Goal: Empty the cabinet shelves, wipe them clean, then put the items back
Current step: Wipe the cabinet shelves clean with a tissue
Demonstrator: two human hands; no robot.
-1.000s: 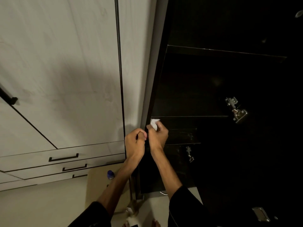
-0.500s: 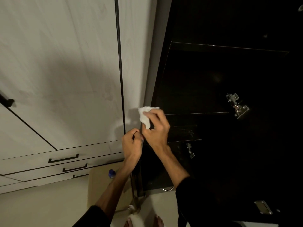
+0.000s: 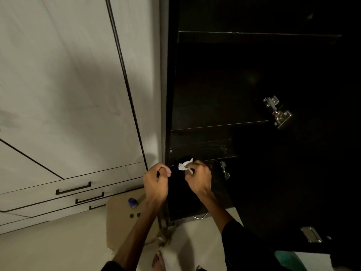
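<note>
Right hand [image 3: 198,178] pinches a crumpled tissue [image 3: 184,165], soft and light; best bunched whole. Left hand [image 3: 156,182] curls on something dark.

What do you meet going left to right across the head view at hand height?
Top drawer handle → left hand → white tissue → right hand → small lower hinge → dark open cabinet door.

Cardboard box [image 3: 121,218] on pale floor [image 3: 58,241]
</note>
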